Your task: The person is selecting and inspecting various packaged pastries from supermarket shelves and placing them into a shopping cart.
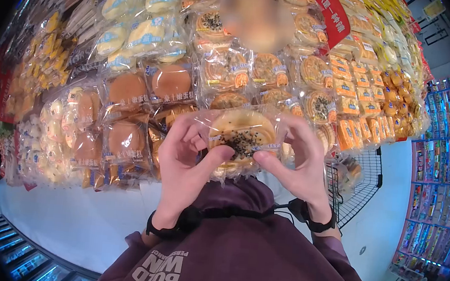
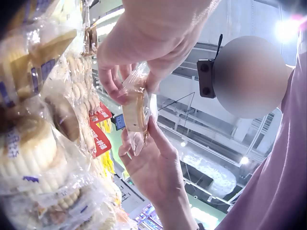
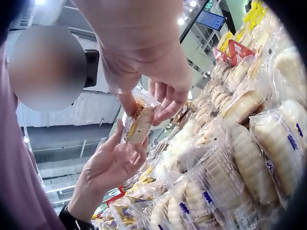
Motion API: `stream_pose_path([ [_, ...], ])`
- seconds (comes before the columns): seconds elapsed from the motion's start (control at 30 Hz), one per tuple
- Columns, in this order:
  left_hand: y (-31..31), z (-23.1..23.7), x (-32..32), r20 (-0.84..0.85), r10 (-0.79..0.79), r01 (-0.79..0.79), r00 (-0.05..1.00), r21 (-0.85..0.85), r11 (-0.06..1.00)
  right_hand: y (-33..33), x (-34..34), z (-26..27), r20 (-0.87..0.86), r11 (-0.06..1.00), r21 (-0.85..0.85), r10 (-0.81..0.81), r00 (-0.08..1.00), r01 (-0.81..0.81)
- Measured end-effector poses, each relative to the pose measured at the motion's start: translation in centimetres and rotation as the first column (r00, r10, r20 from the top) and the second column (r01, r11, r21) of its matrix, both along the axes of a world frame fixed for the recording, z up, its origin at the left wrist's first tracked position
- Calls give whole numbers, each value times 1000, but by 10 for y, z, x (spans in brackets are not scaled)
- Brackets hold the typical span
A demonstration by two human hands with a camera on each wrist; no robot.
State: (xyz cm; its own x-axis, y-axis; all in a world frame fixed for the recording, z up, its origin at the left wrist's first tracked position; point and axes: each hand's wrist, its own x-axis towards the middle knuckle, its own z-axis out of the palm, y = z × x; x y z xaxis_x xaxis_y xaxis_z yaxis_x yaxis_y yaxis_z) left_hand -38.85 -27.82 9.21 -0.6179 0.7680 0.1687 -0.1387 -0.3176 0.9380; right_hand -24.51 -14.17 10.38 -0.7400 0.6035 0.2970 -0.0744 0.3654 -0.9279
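Observation:
A round, pale pastry topped with dark seeds (image 1: 244, 134), wrapped in clear plastic, is held up in front of the chest in the head view. My left hand (image 1: 182, 166) grips its left side and my right hand (image 1: 304, 161) its right side, both thumbs on the front near the seeds, fingers curled behind. Seen edge-on in the left wrist view, the wrapped pastry (image 2: 135, 111) sits between my left hand (image 2: 148, 43) and my right hand (image 2: 158, 167). The right wrist view shows the pastry (image 3: 140, 125) between my right hand (image 3: 144, 62) and my left hand (image 3: 103, 165).
A wide display of bagged breads surrounds the hands, with brown round cakes (image 1: 126, 141) at left and orange-labelled packs (image 1: 347, 133) at right. A red sign (image 1: 332, 15) hangs above. A black wire cart (image 1: 358, 188) stands at right, before lit shelves (image 1: 438, 177).

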Motion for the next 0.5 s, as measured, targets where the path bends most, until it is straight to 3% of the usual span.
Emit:
stream_pose_path([
  [0.07,1,-1,-4,-65,9,-6,998,51,999,1,1,-7,-64,999,54,5,998,-1],
  [0.17,-5,-5,-12,-296,7,-1,955,21,1000,1,-3,-11,-160,996,50,76,984,-69],
  [0.2,-4,-2,-10,-227,11,-1,974,42,999,4,-4,-14,-183,993,86,93,979,-78],
  [0.4,-5,-1,-14,-388,8,21,922,68,997,2,-5,-15,-235,989,126,110,966,-82],
  [0.5,-5,5,-7,-182,50,-52,982,-9,999,-9,-2,-11,-200,999,-37,-2,980,-6],
])
